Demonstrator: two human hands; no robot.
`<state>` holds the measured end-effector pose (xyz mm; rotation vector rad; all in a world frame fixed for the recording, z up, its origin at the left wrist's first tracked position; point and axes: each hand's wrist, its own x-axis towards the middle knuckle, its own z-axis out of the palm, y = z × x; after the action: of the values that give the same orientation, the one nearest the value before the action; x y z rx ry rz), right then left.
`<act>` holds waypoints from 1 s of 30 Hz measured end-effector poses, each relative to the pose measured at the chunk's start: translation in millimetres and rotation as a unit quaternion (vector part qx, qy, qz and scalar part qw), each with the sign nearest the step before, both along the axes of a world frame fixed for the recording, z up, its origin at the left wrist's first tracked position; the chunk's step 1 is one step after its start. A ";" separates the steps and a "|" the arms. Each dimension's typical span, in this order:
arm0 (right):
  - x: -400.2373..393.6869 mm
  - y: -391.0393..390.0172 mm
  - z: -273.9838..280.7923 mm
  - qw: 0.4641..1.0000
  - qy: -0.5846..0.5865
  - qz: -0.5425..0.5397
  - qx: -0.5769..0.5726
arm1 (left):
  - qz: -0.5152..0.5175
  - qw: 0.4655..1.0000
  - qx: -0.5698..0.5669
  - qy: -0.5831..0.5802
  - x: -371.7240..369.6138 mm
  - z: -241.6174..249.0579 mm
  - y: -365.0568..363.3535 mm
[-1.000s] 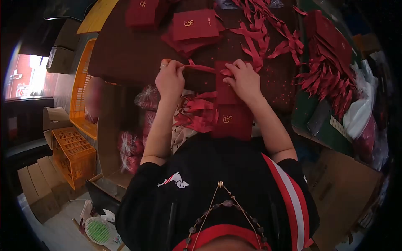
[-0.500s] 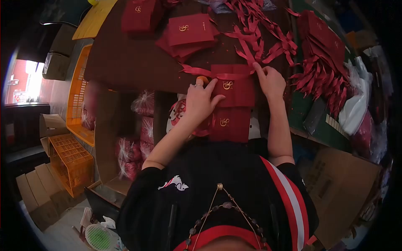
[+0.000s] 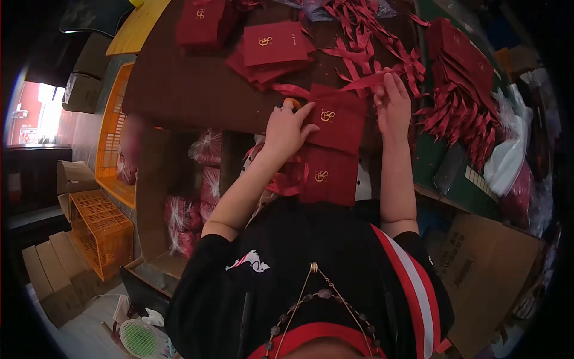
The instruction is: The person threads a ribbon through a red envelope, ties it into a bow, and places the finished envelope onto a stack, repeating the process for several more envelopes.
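A dark red card sleeve with gold lettering [image 3: 338,119] lies at the table's front edge, tilted a little. A red ribbon [image 3: 362,82] crosses its top edge. My right hand [image 3: 394,105] pinches the ribbon's right end, raised beside the sleeve. My left hand [image 3: 288,127] rests at the sleeve's left edge, thumb and forefinger on it, with an orange band on one finger. Below, nearer my body, lies a second red sleeve [image 3: 329,176], with loose ribbon to its left.
Stacked red sleeves [image 3: 275,45] lie behind my left hand, and tangled red ribbons [image 3: 359,54] behind my right. Ribboned sleeves [image 3: 463,60] are piled at the right. An open carton [image 3: 149,197] with wrapped red bundles stands at the left front.
My right hand has moved up and slightly right, pulling the ribbon off the sleeve's face towards its top edge. The sleeve has tilted slightly. My left hand has barely moved.
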<state>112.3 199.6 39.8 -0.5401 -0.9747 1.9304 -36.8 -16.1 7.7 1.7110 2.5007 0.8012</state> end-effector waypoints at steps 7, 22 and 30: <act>4.9 -28.2 16.0 0.989 -0.039 0.004 0.142 | 0.113 0.992 0.016 -0.056 12.4 -4.5 0.7; -11.7 -85.5 -32.1 0.739 -0.369 0.044 0.562 | 0.082 0.989 0.040 -0.118 -0.5 -1.9 -8.5; -11.1 -90.2 -28.0 0.660 -0.349 0.027 0.665 | 0.069 0.962 0.000 -0.265 -2.7 6.8 -13.7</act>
<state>101.1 109.4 11.8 -0.2990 -2.5121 0.5059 -39.5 -29.8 14.5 1.1264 2.2508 1.0932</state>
